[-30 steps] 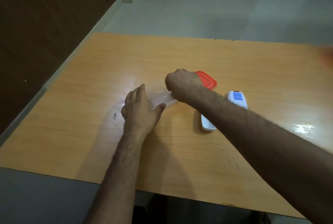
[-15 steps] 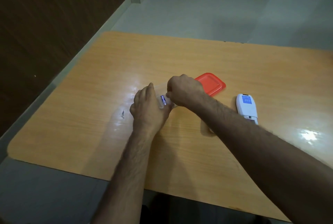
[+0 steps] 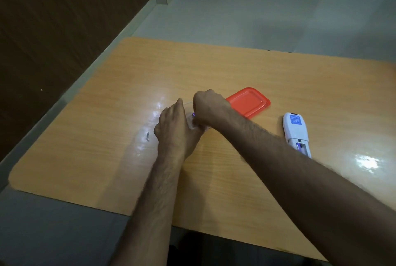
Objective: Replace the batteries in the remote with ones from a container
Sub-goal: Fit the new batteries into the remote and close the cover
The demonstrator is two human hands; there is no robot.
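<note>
My left hand [image 3: 174, 125] cups the clear container [image 3: 191, 121] on the table [image 3: 214, 68], grip curled round it. My right hand [image 3: 209, 108] pinches a battery [image 3: 193, 114] over it. The open-backed remote [image 3: 296, 134] lies well right, beyond the red lid [image 3: 248, 102].

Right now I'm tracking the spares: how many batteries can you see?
2 in part: one purple-tipped battery between the hands over the clear container, another battery in the remote's open compartment. The hands may hide more.

A single head-worn wide-angle camera looks forward and down, close over the bench [image 3: 235, 68], floor [image 3: 257, 15] beyond.
</note>
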